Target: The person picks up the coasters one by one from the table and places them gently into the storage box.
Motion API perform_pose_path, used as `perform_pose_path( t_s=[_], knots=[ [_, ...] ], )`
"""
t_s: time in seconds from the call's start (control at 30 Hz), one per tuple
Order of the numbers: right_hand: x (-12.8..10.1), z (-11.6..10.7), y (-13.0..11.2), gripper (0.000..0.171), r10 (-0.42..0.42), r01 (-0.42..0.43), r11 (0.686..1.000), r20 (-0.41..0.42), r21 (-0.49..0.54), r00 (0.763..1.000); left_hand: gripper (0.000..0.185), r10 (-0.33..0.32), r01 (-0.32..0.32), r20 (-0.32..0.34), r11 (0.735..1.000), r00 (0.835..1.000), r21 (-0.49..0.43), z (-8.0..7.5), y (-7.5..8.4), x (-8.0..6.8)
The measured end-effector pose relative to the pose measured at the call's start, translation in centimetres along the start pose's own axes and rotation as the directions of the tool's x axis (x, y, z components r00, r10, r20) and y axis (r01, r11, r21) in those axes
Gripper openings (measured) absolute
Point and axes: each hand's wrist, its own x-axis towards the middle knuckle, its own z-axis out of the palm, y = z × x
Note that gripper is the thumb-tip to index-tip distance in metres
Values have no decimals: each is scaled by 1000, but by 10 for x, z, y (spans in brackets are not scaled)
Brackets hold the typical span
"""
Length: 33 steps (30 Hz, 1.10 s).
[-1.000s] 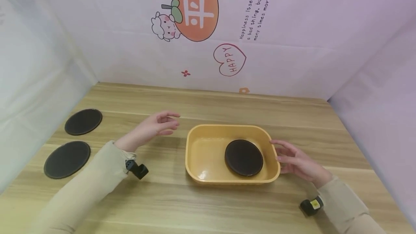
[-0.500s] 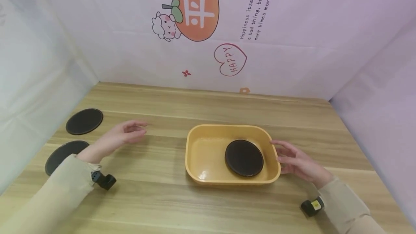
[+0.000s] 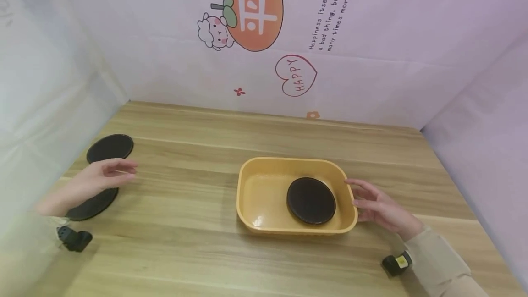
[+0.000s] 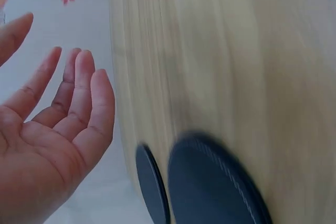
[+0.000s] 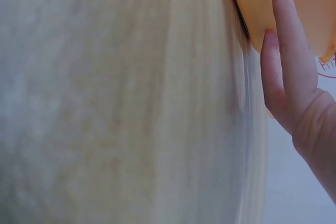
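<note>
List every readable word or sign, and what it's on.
"HAPPY": red heart, back wall.
"Happiness itself is", "a bad thing, but some", "many times more": back wall, cut off.
"平": orange fruit, back wall.
Yellow label, right wrist camera: too small.
Left wall mark: unclear.

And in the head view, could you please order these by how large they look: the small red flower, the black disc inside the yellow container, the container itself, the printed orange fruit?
From largest to smallest:
1. Yellow container
2. Printed orange fruit
3. Black disc inside the container
4. Small red flower
</note>
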Motion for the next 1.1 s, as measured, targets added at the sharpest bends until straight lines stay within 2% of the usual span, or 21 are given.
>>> perform_pose_path(
  t_s=[0.1,0.13,0.23,0.33,0.4,0.5,0.6,0.7,0.83,1.1],
  knots=[
    [1,0,2,52,-9,9,1000,5,8,1000,33,-4,4,-48,1000,999,-7,-9,-15,-8],
    [0,0,2,52,-10,10,1000,4,9,1000,29,-8,6,-62,999,998,-36,-12,-19,-9],
    [0,-1,1,52,-8,8,1000,7,14,1000,29,-22,14,-117,998,993,-69,-18,-29,-12],
    [-1,-1,1,53,-14,14,1000,19,18,1000,31,-42,37,-143,999,989,-37,-26,-37,-14],
    [-1,-2,2,54,-26,25,999,33,27,999,39,-74,82,-153,995,985,48,-31,-42,-17],
    [0,-2,2,54,-41,39,998,46,39,998,59,-131,147,-146,983,981,109,-36,-50,-21],
    [0,-2,1,54,-38,36,998,46,45,998,68,-173,190,-124,970,977,149,-39,-58,-25],
    [-1,-2,0,53,-29,27,999,35,43,999,73,-204,212,-67,962,977,171,-41,-64,-27],
    [-1,-2,0,52,-22,22,999,23,34,999,75,-239,239,-24,954,971,181,-42,-71,-29],
    [0,-1,-1,51,-12,11,999,19,32,1000,77,-245,244,-25,944,969,221,-46,-79,-33]
  ],
)
